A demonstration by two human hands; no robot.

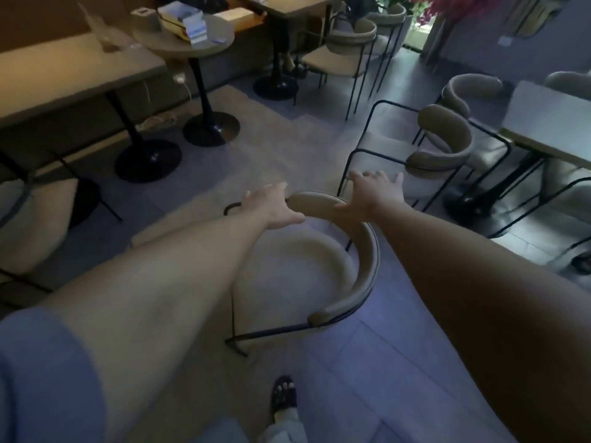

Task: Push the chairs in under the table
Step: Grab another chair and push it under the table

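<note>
A beige chair (358,282) with a curved padded back and thin black frame stands free on the floor just in front of me, away from any table. My left hand (271,207) hovers at the left end of its backrest, fingers spread, holding nothing. My right hand (372,193) is spread over the top of the backrest, also holding nothing. A second matching chair (444,155) stands beyond, partly pulled out from the grey table (543,123) at the right. A third chair (473,91) sits further along that table.
A long table (64,78) and a round table (185,43) with books stand at the left on black pedestal bases. Another chair seat (35,219) shows at the left edge. More chairs (348,46) and a table stand at the back. My sandalled foot (283,396) is below the chair.
</note>
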